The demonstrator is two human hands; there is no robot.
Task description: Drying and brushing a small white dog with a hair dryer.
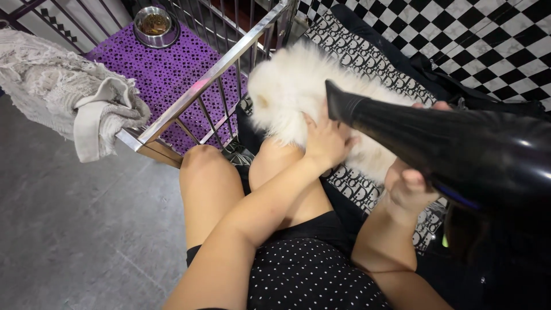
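A small fluffy white dog [293,86] lies on a black-and-white patterned cloth [359,57] across my lap. My left hand [324,138] rests on the dog's fur, fingers spread into the coat. My right hand [407,183] grips the handle of a large black hair dryer [453,146], whose nozzle points at the dog just above my left hand. My bare knees [201,166] are raised below the dog.
A metal pet pen [201,86] with a purple perforated mat [166,69] and a steel food bowl [155,26] stands at upper left. A beige towel [63,86] hangs over its rail. Grey floor at left, checkered floor at upper right.
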